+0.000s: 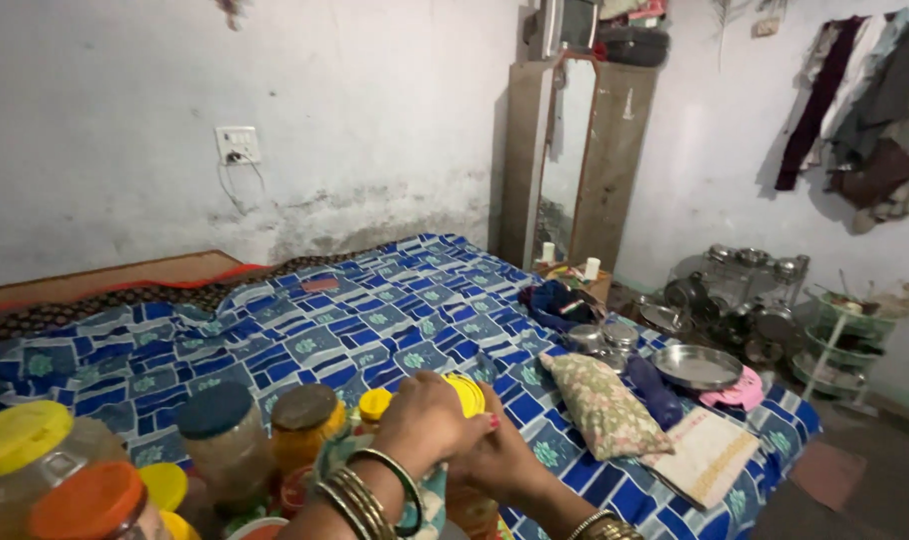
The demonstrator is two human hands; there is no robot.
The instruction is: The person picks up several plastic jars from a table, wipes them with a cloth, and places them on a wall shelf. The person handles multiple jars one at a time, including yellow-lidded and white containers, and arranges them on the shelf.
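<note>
Both hands meet over a jar with a yellow lid (467, 393), which stands on the bed (375, 320) at the near edge of the blue patterned bedspread, in front of the person. The left hand (430, 420), bangles at the wrist, lies over the top of that jar with its grip curled and pressed onto the lid. The right hand (503, 458) sits just beside it, lower, its grip folded against the jar's side; the jar body is largely hidden behind the two hands, so how far the fingers wrap it cannot be told. Just left of the yellow-lidded jar stands a small jar with a yellow cap (375, 405), then a jar with a brown lid (306, 420), then a jar with a dark blue lid (223, 435). Farther left of the yellow-lidded jar, at the frame's corner, are a large clear container with a yellow lid (25, 450) and another with an orange lid (90, 503). Right of the yellow-lidded jar, a floral cushion (602, 403) lies on the bedspread, with a folded cream cloth (705, 455) beyond it. Farther right and behind, a round steel plate (697, 366) rests near the bed's far corner, with two small lidded glass jars (605, 338) just to its left.
</note>
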